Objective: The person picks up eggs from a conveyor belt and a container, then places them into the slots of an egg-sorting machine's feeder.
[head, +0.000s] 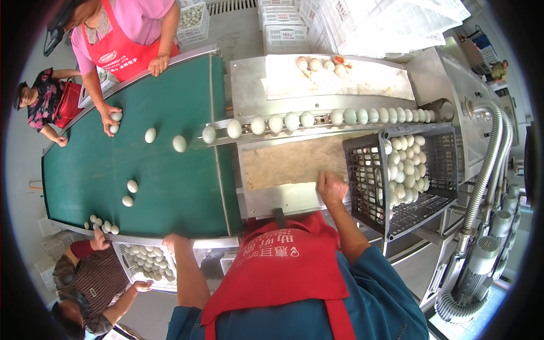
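My left hand [176, 241] rests at the near metal edge of the green conveyor belt [170, 178]; its fingers are mostly hidden. On the metal table, my right hand [332, 188] is curled into a fist at the corner of a stained brown cloth [293, 161], with nothing visible in it. Just right of that fist stands a black plastic crate [365, 182], holding many pale eggs [406, 163]. Beyond the cloth, a row of eggs [291, 121] lines a narrow metal track. Single eggs [150, 135] lie spread over the belt.
Across the belt, a person's hand [107, 121] holds eggs. At near left, another person's hand [100, 240] is beside several eggs, above a white crate of eggs [148, 261]. Broken eggs lie on a white cloth [289, 85]. Flexible metal hoses [484, 170] run down at right.
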Demonstrator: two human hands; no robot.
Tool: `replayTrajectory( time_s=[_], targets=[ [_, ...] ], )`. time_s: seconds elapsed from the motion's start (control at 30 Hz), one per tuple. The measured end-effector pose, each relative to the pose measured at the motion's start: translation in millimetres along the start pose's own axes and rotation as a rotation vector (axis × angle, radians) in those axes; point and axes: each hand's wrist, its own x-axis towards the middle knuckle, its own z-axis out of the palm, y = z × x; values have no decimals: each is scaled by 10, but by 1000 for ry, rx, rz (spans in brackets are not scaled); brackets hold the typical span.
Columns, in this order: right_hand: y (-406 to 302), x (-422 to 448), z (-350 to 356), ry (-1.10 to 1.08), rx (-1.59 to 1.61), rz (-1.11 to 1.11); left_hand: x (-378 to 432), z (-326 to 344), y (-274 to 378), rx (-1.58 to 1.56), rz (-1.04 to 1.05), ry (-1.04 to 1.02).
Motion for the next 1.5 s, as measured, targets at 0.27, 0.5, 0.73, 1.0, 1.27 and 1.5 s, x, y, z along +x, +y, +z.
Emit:
replayTrajectory(
  time_s=[0.27, 0.5, 0.73, 1.0, 1.27, 1.5],
  targets=[
    [27, 6, 9, 14, 12, 3, 110, -15, -74, 56, 59, -20],
    [208, -121, 179, 7, 9, 21, 148, 7, -108, 111, 115, -33],
    [265, -169, 232, -5, 1, 10, 162, 26, -137, 155, 163, -31],
    [251, -152, 202, -14, -1, 16, 153, 53, -134, 201, 217, -18],
    [272, -143, 247, -3, -10, -1, 69, 110, -227, 226, 233, 28],
    [264, -170, 254, -40, -48, 55, 61, 81, -164, 220, 183, 224]
  ],
)
